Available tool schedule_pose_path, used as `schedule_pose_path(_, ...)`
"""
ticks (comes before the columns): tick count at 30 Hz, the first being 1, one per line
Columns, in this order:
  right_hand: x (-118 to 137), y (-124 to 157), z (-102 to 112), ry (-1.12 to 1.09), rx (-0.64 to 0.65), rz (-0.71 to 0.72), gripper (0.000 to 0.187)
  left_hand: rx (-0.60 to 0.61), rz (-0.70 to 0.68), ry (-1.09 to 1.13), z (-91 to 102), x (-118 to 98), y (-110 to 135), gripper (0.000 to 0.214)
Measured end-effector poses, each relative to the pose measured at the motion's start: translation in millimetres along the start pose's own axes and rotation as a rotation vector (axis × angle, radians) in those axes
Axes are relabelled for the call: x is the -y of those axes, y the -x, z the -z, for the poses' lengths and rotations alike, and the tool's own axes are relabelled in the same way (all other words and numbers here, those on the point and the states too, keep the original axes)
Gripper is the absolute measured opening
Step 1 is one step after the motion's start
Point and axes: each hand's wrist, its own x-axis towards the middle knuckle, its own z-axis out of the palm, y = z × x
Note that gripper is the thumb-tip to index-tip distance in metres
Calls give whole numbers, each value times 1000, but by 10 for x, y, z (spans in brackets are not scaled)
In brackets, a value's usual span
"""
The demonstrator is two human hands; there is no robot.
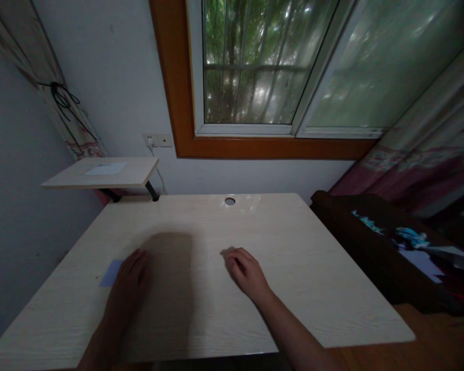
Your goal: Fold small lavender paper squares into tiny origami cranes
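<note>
My left hand (132, 274) rests palm down on the pale wood-grain desk (313, 288), in shadow, its fingers lightly bent and lying on the surface. Just left of it, partly covered by the hand, lies a small blue-violet piece of paper or card (111, 273). Nothing shows in the left hand's grasp. Near the middle of the desk, my right hand (245, 272) lies on its side with the fingers loosely curled in towards the thumb. No object is visible in it.
A raised shelf (67, 178) at the back left carries a white sheet (106, 169). A round cable hole (230, 201) sits at the desk's rear edge. Behind are a window (255, 77) and wall sockets (157, 140). Dark furniture (355, 247) with papers stands on the right.
</note>
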Motion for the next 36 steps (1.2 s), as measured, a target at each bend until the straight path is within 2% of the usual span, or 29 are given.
schedule_pose_path(12, 21, -18, 6, -8, -33, -12, 20, 13, -63, -41, -10, -3, 0, 41)
schedule_pose_path(17, 0, -11, 2, -7, -15, -7, 20, 59, -95, -51, 36, -48, -8, 43)
schedule_pose_path(21, 4, -20, 45, 20, -4, -7, 19, 135, -175, -58, 83, -142, -54, 51)
schedule_pose_path(23, 21, -35, 112, 57, 45, 17, 19, 175, -228, -70, 93, -231, -110, 55)
schedule_pose_path(27, 57, -79, 304, 191, 246, 147, 27, 264, -360, -96, 88, -556, -297, 63)
schedule_pose_path(30, 73, -112, 403, 336, 343, 226, 45, 337, -466, -97, 42, -869, -451, 67)
schedule_pose_path(33, 66, -138, 394, 467, 450, 274, 65, 362, -521, -69, -63, -1103, -569, 70)
schedule_pose_path(36, 20, -160, 281, 527, 502, 291, 76, 389, -540, -48, -197, -1187, -644, 75)
